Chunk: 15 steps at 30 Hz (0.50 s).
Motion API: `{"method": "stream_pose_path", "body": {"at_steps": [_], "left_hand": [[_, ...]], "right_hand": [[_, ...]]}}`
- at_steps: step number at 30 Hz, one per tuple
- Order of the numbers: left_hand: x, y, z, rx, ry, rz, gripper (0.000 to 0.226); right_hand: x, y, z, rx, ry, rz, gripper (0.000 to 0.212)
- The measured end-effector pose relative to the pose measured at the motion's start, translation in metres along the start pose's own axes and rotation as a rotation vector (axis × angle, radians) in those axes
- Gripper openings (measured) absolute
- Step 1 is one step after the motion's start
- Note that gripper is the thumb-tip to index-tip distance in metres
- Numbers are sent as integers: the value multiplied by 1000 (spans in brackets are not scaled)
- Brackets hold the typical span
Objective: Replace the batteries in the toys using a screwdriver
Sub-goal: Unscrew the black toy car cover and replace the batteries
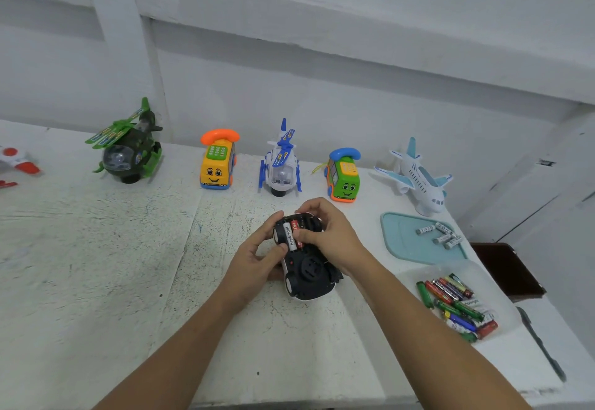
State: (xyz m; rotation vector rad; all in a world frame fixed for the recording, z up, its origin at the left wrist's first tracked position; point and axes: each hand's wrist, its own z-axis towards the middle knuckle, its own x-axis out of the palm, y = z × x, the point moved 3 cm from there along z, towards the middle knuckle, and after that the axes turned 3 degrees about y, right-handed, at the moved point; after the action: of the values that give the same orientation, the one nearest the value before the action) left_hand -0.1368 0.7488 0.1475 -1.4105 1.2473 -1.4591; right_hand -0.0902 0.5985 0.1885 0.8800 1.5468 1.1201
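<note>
Noted: toy car (309,276) underside up — my left grip (257,256) closed on its side, thumb against the white battery (288,235). My right grip (325,236) is closed round its far end.

Scuffed white table (96,265), white wall (322,88)

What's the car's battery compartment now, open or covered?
Open: the car sits belly-up, a white battery showing uncovered between the left hand and right hand.
</note>
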Motion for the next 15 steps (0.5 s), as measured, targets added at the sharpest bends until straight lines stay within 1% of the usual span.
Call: {"method": "stream_pose_path", "body": {"at_steps": [3,7,11,15], "left_hand": [[0,-1,1,0,0,-4,57],[4,-5,-1,-13,9,-9,60],[11,-15,1,-8,10,50,59],[30,-32,9,-40,73,67,53]], "right_hand": [[3,0,2,57,-19,95,35],[1,-3,3,71,-19,201,40],[-12,-1,-2,62,-16,202,42],[-39,5,-10,60,-72,257,42]]}}
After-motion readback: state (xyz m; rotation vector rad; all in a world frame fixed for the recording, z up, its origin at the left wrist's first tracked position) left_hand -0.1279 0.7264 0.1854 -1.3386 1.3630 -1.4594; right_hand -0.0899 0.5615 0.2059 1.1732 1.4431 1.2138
